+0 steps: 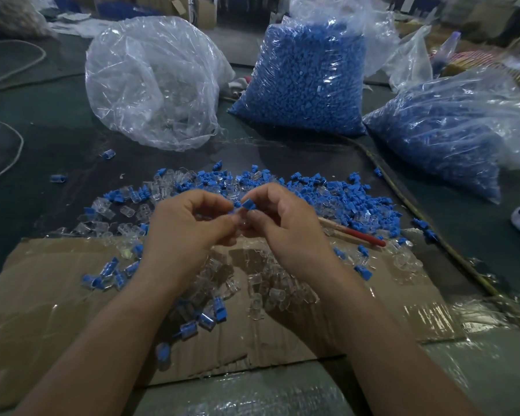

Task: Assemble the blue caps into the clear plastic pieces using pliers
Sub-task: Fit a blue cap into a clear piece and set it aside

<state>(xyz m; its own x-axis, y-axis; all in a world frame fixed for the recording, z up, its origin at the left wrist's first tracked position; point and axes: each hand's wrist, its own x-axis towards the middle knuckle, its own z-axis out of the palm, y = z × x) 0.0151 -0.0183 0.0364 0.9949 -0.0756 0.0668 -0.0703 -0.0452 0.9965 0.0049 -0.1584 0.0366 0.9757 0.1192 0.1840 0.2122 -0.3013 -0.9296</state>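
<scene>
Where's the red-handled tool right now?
In the head view, the red-handled tool lies unheld just right of the right hand, between the pile of blue caps and the far edge of the cardboard.

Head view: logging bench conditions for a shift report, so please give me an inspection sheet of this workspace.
Surface: dark table under taped cardboard sheet.
Job's things: loose caps and clear pieces scattered; red-handled tool lies unused right of the hands.
Clutter: two bags of blue caps, one clear bag.
Hands: left hand pinches clear piece, right hand pinches blue cap.
Cables: white cord left, yellowish cable right.
Surroundings: boxes behind, dim.
</scene>
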